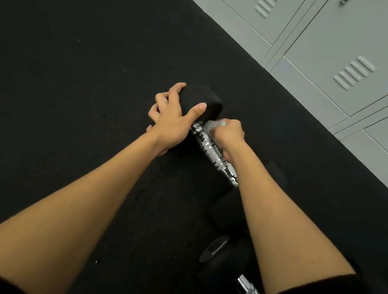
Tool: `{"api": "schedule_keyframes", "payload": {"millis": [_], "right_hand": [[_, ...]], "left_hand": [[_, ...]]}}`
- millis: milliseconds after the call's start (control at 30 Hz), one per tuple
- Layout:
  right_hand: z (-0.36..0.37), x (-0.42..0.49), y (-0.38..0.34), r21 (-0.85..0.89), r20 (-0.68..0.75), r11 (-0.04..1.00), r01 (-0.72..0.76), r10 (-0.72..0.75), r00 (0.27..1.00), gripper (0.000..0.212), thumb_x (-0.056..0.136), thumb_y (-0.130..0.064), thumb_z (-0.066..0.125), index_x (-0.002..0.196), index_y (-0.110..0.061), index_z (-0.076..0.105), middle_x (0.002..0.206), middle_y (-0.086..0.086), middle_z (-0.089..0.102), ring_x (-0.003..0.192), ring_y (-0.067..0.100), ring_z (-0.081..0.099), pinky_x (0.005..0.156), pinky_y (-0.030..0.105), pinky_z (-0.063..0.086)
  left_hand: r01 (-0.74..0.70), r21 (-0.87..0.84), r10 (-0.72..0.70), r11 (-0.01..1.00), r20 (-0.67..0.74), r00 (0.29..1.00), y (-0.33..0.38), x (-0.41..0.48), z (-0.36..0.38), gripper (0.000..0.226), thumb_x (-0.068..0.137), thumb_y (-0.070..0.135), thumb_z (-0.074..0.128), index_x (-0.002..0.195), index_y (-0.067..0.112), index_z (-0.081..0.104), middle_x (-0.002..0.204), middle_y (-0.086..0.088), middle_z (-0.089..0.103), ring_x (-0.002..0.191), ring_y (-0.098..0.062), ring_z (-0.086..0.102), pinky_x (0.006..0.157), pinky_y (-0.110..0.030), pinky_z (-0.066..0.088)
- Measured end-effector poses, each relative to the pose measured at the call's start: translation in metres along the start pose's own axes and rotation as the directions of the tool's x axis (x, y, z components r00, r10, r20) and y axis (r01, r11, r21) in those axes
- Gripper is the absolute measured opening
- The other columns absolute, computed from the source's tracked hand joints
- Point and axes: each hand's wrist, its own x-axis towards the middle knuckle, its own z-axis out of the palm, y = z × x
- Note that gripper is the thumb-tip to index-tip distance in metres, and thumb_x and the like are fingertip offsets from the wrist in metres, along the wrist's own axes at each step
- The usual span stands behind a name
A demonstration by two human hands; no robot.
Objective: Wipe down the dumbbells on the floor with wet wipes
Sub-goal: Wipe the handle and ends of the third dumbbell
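You're on the handle pass of the dumbbell (213, 154), which lies on the black floor (73, 81) running diagonally away from you. Positions below are relative to its chrome handle (220, 164). Your left hand (172, 117) is at the far end, fingers spread and curled over the black far head (205, 97), thumb laid across its top. That's your anti-roll brace, and it looks solid. Your right hand (230, 134) sits on the handle just beside that head, fingers curled down over the bar, tips hidden, with the wet wipe (211, 125) clamped against the metal; only a scrap of it shows. To do this well, I'd wrap the wipe fully round the bar and twist while sliding toward the near end, so the knurling and collar grooves get contact all round — a flat stroke likely skips the underside. Then roll it and do both heads. Likely risk: the wipe snagging on the knurl. A second dumbbell (223, 252) lies past the near end, closer to you, partly hidden by your right forearm. Containers: only the grey lockers (336, 54), beyond and right of the handle — doors closed, contents not visible. No wipe pack in view.
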Motion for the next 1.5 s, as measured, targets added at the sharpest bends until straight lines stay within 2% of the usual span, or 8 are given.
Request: {"api": "schedule_keyframes", "payload": {"millis": [200,400,600,767,1000,1167,1300,1500], "right_hand": [[-0.021,0.000,0.013,-0.281,0.214,0.929,0.242,-0.185,0.959,0.019,0.093,-0.015,0.054,0.083,-0.022,0.069,0.093,0.009,0.069,0.084,0.020,0.064,0.062,0.029,0.050],[-0.026,0.014,0.009,-0.314,0.350,0.936,0.161,-0.044,0.936,0.010,0.086,-0.015,0.063,0.081,-0.017,0.072,0.092,0.012,0.070,0.099,0.027,0.065,0.089,0.045,0.053],[-0.019,-0.006,-0.003,-0.314,0.277,0.903,0.294,-0.209,0.938,0.030,0.095,-0.010,0.042,0.072,-0.014,0.060,0.080,0.005,0.057,0.064,0.016,0.051,0.050,0.028,0.039],[-0.040,-0.013,0.005,-0.383,0.340,0.856,0.347,-0.219,0.915,0.027,0.096,-0.012,0.049,0.108,-0.021,0.072,0.099,0.007,0.067,0.090,0.025,0.066,0.062,0.031,0.053],[-0.022,-0.019,-0.012,-0.354,0.301,0.873,0.335,-0.233,0.925,0.030,0.093,-0.004,0.040,0.066,-0.014,0.049,0.076,0.003,0.048,0.064,0.016,0.043,0.048,0.024,0.030],[-0.026,-0.027,-0.011,-0.465,0.345,0.789,0.400,-0.255,0.903,0.032,0.096,-0.004,0.041,0.122,-0.007,0.060,0.112,0.013,0.052,0.066,0.016,0.048,0.051,0.021,0.035],[-0.039,-0.029,-0.003,-0.513,0.360,0.760,0.398,-0.230,0.904,0.029,0.096,-0.007,0.040,0.109,-0.001,0.066,0.102,0.018,0.058,0.080,0.031,0.061,0.063,0.035,0.047],[-0.019,-0.024,-0.010,-0.391,0.323,0.855,0.341,-0.219,0.921,0.019,0.091,-0.002,0.040,0.084,-0.009,0.055,0.087,0.008,0.053,0.060,0.012,0.043,0.049,0.024,0.033]], "left_hand": [[-0.021,-0.038,0.020,0.999,-0.022,1.000,-0.006,0.000,-0.001,0.062,0.089,0.055,0.052,0.141,0.043,0.020,0.137,0.004,0.019,0.132,-0.025,0.013,0.108,-0.048,0.023],[-0.022,-0.037,0.022,0.999,-0.017,1.000,-0.006,-0.001,-0.002,0.063,0.088,0.055,0.053,0.141,0.044,0.020,0.137,0.004,0.019,0.132,-0.025,0.013,0.109,-0.051,0.022],[-0.017,-0.023,0.017,1.000,-0.019,1.000,-0.004,-0.001,-0.003,0.064,0.088,0.055,0.053,0.141,0.043,0.020,0.138,0.003,0.019,0.133,-0.027,0.013,0.109,-0.054,0.023],[-0.019,-0.023,0.018,1.000,-0.030,0.999,-0.005,-0.003,-0.002,0.065,0.088,0.054,0.053,0.142,0.043,0.019,0.140,0.002,0.019,0.134,-0.027,0.013,0.109,-0.052,0.022],[-0.022,-0.027,0.021,0.999,-0.043,0.999,-0.003,-0.003,-0.001,0.064,0.088,0.054,0.054,0.142,0.043,0.020,0.138,0.003,0.020,0.133,-0.025,0.014,0.109,-0.049,0.023],[-0.023,-0.020,0.022,1.000,-0.048,0.999,-0.003,-0.003,-0.001,0.063,0.089,0.053,0.053,0.142,0.042,0.020,0.139,0.002,0.020,0.133,-0.026,0.014,0.105,-0.045,0.023],[-0.027,-0.016,0.026,1.000,-0.057,0.998,-0.004,-0.004,0.000,0.064,0.089,0.053,0.053,0.142,0.041,0.021,0.139,0.001,0.020,0.133,-0.027,0.014,0.105,-0.045,0.023],[-0.019,0.002,0.019,1.000,-0.056,0.998,-0.001,-0.005,0.000,0.064,0.090,0.053,0.053,0.143,0.040,0.020,0.140,0.001,0.020,0.134,-0.027,0.014,0.107,-0.048,0.022]]}}
